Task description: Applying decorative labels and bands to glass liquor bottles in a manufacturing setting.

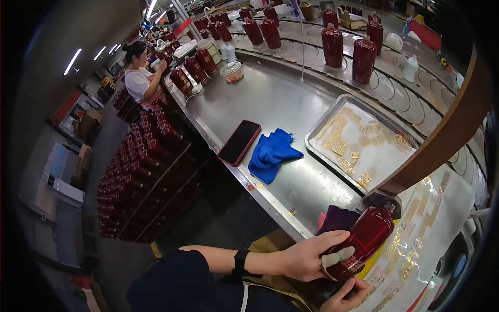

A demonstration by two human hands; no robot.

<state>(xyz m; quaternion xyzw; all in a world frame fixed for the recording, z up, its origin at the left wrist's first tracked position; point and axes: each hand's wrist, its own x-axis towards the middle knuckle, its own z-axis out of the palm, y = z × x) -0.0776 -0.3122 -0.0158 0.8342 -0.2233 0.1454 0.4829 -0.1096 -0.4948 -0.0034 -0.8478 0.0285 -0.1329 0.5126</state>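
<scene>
My left hand (306,257) is wrapped round a dark red glass bottle (371,229), with pale covers on its fingers. The bottle lies tilted, its neck up and to the right against a dark holder (384,202) at the foot of a brown upright. Thin bright red lines cross its side. Close by the bottle's base is my right hand (345,297), thumb and fingers curled together; anything pinched between them is too small to make out. Beside the bottle lies a dark purple cloth (337,218). Gold labels (400,255) lie on a white sheet to the right.
A metal tray (312,136) of small gold pieces, a blue cloth (273,154) and a phone (239,142) lie on the steel table (228,101). Red bottles (364,60) stand along a curved conveyor behind. At left are stacked bottles (140,171) and another person (140,78).
</scene>
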